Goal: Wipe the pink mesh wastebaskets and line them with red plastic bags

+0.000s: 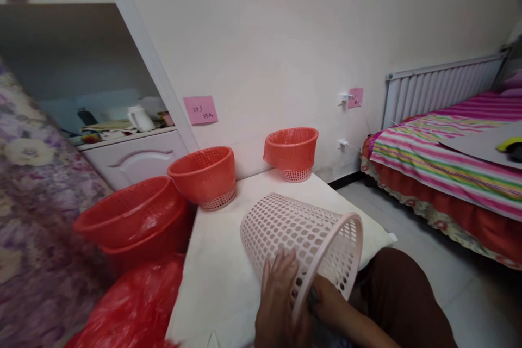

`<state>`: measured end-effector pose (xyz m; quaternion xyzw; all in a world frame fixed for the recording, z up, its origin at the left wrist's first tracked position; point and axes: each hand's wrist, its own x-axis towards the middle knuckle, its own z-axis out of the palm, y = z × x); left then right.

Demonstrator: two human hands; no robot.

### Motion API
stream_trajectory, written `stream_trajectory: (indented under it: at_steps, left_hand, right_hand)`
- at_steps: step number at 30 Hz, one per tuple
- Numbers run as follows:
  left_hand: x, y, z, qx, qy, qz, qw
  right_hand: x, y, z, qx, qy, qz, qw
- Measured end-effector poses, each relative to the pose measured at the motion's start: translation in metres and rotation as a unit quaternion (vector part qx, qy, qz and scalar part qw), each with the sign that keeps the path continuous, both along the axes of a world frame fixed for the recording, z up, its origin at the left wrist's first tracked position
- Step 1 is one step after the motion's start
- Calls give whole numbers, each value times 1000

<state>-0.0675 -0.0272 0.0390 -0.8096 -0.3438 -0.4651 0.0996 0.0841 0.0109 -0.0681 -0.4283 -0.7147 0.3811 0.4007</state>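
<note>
A pale pink perforated basket [297,236] lies on its side on the white table [220,277], its open mouth toward me and to the right. My left hand [279,296] rests flat against its outer wall near the rim, fingers stretched out. My right hand [326,302] is at the lower rim, with fingers that seem curled around the edge, partly hidden by the basket.
Two baskets lined with red bags [206,174] [291,152] stand at the table's back. Red tubs [130,217] and a red plastic bag [130,304] sit at the left. At the right stands a bed with a striped cover [444,157]; a cupboard [134,157] is behind.
</note>
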Motion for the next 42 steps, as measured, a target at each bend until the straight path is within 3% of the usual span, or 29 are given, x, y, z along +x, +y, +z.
stream_trajectory:
  at_steps: [5, 9, 11, 13, 15, 17, 20, 22, 24, 27, 30, 33, 36, 38, 40, 42]
  left_hand:
    - [-7, -8, -41, -14, -67, 52, 996]
    - [-11, -21, -61, 26, -104, 153, 982]
    - [-10, -24, -62, 33, -112, 157, 981]
    - [-8, -24, -59, 11, -127, 118, 985]
    - [-3, -21, -57, -38, -140, 68, 987]
    - [1, -18, -55, -83, -142, 31, 986]
    - [4, -14, -49, -121, -142, 31, 982]
    - [0, -12, -37, -126, -117, 44, 984]
    - [-8, -11, -20, -110, -71, 57, 990]
    - [-19, -10, 8, -79, -15, 85, 993]
    - [-22, -10, 25, -73, 26, 100, 992]
    - [-18, -8, 30, -70, 50, 105, 991]
    - [-11, -5, 30, -100, 48, 89, 990]
    - [-9, -3, 27, -107, 36, 76, 991]
    - [-9, -2, 23, -89, 30, 75, 993]
    - [-11, -1, 19, -68, 36, 84, 994]
  right_hand:
    - [8, 5, -4, 47, -90, -65, 993]
    - [35, 7, 21, 101, -139, -151, 973]
    - [54, 11, 32, 139, -186, -206, 951]
    - [68, 12, 34, 150, -249, -242, 926]
    - [69, 9, 26, 121, -293, -235, 919]
    - [58, 0, 14, 78, -283, -194, 936]
    - [28, -19, 12, 11, -146, -82, 986]
    - [8, -31, 28, -34, -19, 6, 999]
    - [-7, -40, 52, -81, 99, 79, 989]
    - [-18, -47, 77, -110, 158, 159, 968]
    - [-14, -43, 73, -48, 58, 116, 990]
    - [9, -26, 50, 40, -17, 2, 999]
    - [44, -2, 31, 152, -119, -162, 968]
    - [59, 9, 24, 158, -200, -224, 941]
    - [58, 11, 19, 118, -257, -216, 935]
    - [42, 0, 16, 57, -243, -147, 957]
